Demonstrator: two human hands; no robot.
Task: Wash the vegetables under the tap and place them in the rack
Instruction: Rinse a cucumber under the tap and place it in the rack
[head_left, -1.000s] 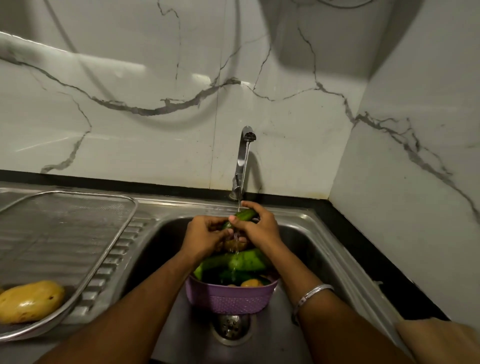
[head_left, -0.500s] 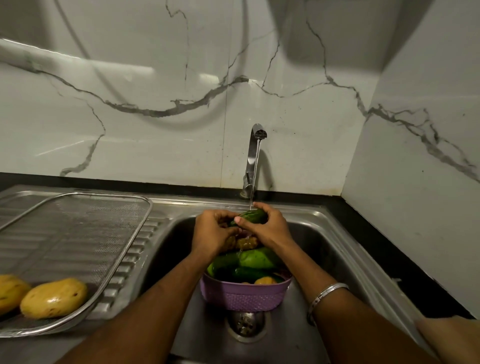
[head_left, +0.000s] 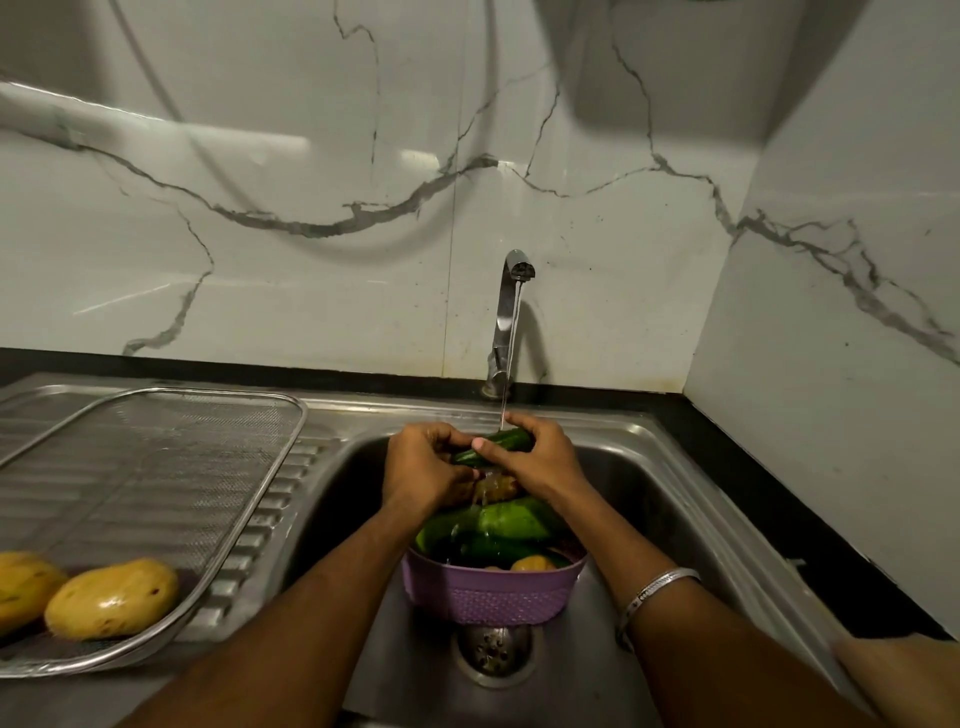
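Both hands meet under the tap (head_left: 511, 312): the left hand (head_left: 423, 470) and the right hand (head_left: 537, 460) curl their fingers around a small green cucumber (head_left: 496, 446), held where the thin stream lands on it. Just below sits a purple basket (head_left: 491, 592) of vegetables (mostly green) in the sink (head_left: 670, 499). On the left, the mesh rack (head_left: 156, 499) holds two yellow mangoes (head_left: 111, 597)

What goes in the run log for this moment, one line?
step: washing | held: green cucumber in left hand and right hand | tap: running | mesh rack: two yellow mangoes | purple basket: more produce
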